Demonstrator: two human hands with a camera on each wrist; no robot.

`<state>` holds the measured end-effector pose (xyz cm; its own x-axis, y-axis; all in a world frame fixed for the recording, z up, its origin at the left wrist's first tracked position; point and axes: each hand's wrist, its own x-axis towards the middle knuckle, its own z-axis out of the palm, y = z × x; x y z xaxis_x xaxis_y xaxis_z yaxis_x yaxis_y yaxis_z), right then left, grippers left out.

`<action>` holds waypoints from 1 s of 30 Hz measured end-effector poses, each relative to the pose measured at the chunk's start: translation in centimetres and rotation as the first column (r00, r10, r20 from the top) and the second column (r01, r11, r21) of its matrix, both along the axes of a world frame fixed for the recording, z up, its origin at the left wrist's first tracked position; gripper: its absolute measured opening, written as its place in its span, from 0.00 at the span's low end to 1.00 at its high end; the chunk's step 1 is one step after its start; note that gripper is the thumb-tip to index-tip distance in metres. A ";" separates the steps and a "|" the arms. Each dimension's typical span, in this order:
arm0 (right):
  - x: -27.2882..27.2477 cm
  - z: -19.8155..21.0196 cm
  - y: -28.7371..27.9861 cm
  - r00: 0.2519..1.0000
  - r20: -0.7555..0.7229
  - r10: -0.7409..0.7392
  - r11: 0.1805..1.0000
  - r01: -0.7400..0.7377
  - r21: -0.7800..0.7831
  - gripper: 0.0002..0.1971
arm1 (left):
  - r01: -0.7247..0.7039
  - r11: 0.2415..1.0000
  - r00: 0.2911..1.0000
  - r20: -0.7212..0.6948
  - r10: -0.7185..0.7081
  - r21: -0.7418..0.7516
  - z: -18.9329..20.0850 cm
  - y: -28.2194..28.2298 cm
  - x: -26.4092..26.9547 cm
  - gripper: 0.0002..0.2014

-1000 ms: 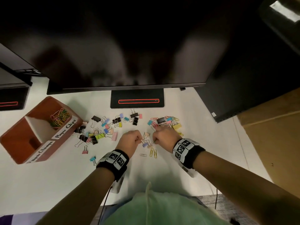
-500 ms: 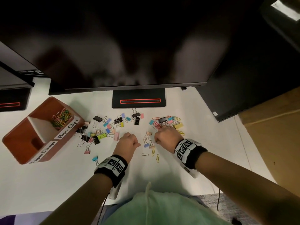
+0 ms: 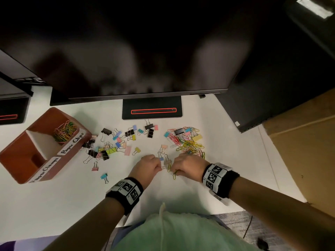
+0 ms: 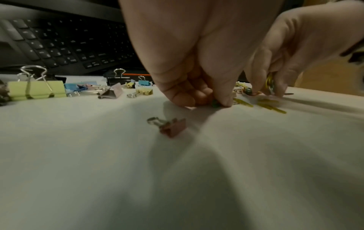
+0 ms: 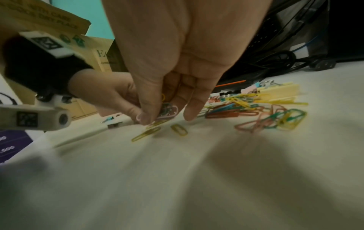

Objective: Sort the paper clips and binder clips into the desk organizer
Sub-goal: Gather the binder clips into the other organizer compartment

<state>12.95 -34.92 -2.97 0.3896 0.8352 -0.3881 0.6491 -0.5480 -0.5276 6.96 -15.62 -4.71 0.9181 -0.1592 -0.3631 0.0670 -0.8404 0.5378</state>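
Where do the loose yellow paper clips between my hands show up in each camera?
Head: the loose yellow paper clips lie low centre, at the fingertips of the right hand.
Left wrist: right of centre on the desk, under that hand.
Right wrist: left of centre, just below the fingers.
Shared landmark: the right hand, gripping a bunch of clips; the left hand pinches a clip.

White counter (image 3: pixel 54 205) under dim light. Large dark monitor (image 3: pixel 126 51) overhangs it, stand base (image 3: pixel 152 110) with a red-outlined slot at centre back. Second monitor base (image 3: pixel 12 113) far left, black keyboard (image 4: pixel 59 43) behind. Brown cardboard box (image 3: pixel 299 151) off the right edge — grey carpet (image 3: pixel 235 225) below. Cables (image 5: pixel 279 59) bunched at the back.
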 end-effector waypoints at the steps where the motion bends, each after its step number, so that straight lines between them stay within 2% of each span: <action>1: -0.3 -0.1 0.2 1.000 0.006 0.015 1.000 -0.015 -0.014 0.10 | -0.006 1.000 1.000 0.021 0.006 0.004 -0.1 -0.1 -0.1 0.05; 5: -0.7 -0.7 0.6 1.000 0.000 0.007 0.999 -0.007 -0.039 0.10 | 0.021 0.996 0.997 0.073 -0.027 0.083 -0.1 -0.3 -0.6 0.07; 8: -0.4 -0.6 1.0 1.000 0.000 -0.002 0.998 0.002 -0.061 0.11 | 0.010 0.997 0.999 0.033 -0.013 0.083 0.3 0.0 -0.7 0.06; 10: -0.2 -0.5 1.2 1.000 -0.004 0.009 0.996 -0.009 -0.085 0.11 | -0.059 0.998 0.998 0.027 0.059 -0.007 0.6 0.4 -0.6 0.03; 13: -0.2 -0.2 1.2 0.999 0.003 0.044 0.996 -0.043 -0.083 0.10 | -0.215 0.971 0.975 0.026 0.219 -0.102 1.3 0.8 0.3 0.03; 16: -0.3 0.1 1.4 0.998 0.017 0.055 0.996 -0.054 -0.067 0.09 | -0.287 0.948 0.955 0.039 0.294 -0.135 1.6 0.7 1.9 0.02; 19: -0.2 0.2 1.3 1.000 0.006 0.030 0.996 -0.030 -0.079 0.09 | -0.349 0.926 0.937 -0.017 0.350 -0.145 1.6 0.6 3.4 0.07; 22: 0.1 0.1 1.0 1.000 -0.001 -0.003 0.998 0.003 -0.067 0.10 | -0.348 0.931 0.937 -0.081 0.341 -0.109 1.4 0.3 4.4 0.10; 27: 0.2 -0.1 1.5 0.999 0.051 0.009 0.999 -0.007 -0.039 0.15 | -0.322 0.945 0.942 -0.116 0.314 -0.054 1.1 -0.4 5.4 0.06; 30: 0.3 -0.2 2.0 0.996 0.089 0.002 0.998 0.004 -0.067 0.12 | -0.297 0.955 0.941 -0.170 0.293 0.001 1.2 -0.4 6.0 0.06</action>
